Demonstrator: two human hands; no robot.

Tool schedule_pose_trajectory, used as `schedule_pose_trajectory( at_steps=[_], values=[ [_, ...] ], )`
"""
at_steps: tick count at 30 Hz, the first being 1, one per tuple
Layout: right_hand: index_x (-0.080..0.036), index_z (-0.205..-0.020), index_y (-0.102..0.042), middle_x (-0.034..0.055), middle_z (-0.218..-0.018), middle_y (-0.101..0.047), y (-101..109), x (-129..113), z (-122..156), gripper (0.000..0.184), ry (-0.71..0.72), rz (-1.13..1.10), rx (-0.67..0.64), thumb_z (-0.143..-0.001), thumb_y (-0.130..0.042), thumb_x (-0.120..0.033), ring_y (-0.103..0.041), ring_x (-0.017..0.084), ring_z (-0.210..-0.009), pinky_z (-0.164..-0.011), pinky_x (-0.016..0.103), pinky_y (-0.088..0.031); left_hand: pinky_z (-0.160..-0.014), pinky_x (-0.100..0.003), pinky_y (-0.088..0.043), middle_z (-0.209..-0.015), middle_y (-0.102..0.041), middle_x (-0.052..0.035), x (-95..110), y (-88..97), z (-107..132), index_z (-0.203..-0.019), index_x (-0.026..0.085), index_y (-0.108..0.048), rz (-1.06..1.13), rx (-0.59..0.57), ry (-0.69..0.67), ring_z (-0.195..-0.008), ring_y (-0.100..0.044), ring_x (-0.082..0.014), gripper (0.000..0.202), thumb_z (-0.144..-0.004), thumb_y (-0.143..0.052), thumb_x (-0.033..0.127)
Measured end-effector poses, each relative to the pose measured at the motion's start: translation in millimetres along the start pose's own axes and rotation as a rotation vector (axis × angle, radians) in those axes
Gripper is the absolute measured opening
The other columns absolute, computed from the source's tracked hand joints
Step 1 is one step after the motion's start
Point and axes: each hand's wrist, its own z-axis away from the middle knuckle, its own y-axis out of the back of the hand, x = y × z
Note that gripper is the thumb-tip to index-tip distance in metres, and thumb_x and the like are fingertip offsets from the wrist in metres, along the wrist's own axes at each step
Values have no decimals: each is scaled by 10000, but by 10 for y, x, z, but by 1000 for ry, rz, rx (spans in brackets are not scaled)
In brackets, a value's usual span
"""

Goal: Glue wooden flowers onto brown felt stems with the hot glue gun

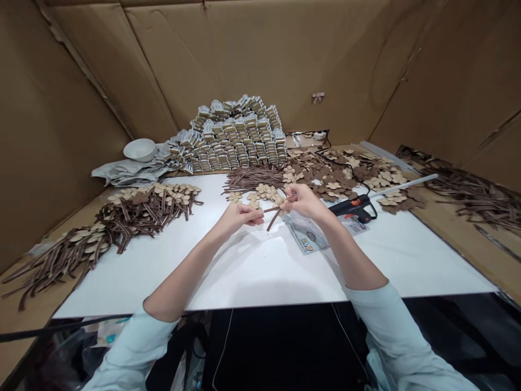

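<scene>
Both hands are raised over the middle of a white table top (252,266). My left hand (238,216) is closed in a pinch on thin brown strips (273,215) that cross between the hands. My right hand (303,200) is also closed, gripping the other end of the brown strips together with a small tan flower-shaped cutout (280,200). Just right of my right hand lies a black and orange glue gun (353,206), on a clear packet with a printed label (307,239).
Heaps of tan wooden flower cutouts and brown strips lie at the left (134,209), the back middle (254,176) and the right (350,174). A stack of small wrapped packets (234,138) stands at the back, a white bowl (140,149) to its left. Cardboard walls enclose the table.
</scene>
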Motion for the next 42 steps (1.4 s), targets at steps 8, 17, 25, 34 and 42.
schedule_pose_trajectory(
  at_steps=[8,17,25,34,42],
  values=[
    [-210,-603,-314,-79,-460,-418,18,131,-58,304,-45,47,54,-480,-590,-174,-461,105,-471,-449,206,-317,-624,-239,-462,-613,-669,-52,10,0,-2,-626,122,-687,35,40,-6,-587,-573,-118,276,-543,-712,383],
    [-211,-578,-300,-94,-453,-339,141,230,-96,320,-44,44,184,-455,-593,-173,-413,86,-445,-432,202,-285,-637,-256,-456,-614,-661,-57,-3,34,-2,-614,114,-678,44,55,0,-593,-569,-126,287,-499,-726,373],
    [-209,-585,-316,-89,-445,-381,-7,182,-69,314,-22,-1,77,-455,-602,-193,-448,98,-453,-444,205,-310,-617,-248,-452,-871,-666,-78,-84,-20,-49,-807,130,-653,57,110,8,-705,-590,-145,451,-569,-659,513],
    [-206,-581,-312,-79,-456,-398,-180,166,-23,284,6,99,11,-489,-580,-198,-424,93,-468,-436,195,-275,-518,-215,-389,-709,-631,-29,-120,-136,-21,-761,140,-682,-17,19,-1,-617,-524,-115,335,-576,-688,419],
    [-202,-585,-313,-93,-458,-351,-193,167,-29,277,20,27,-29,-487,-571,-176,-374,67,-446,-433,187,-267,-527,-236,-337,-533,-574,8,-118,-106,-19,-663,137,-707,-202,-29,-70,-537,-448,-107,236,-592,-662,357]
  ],
)
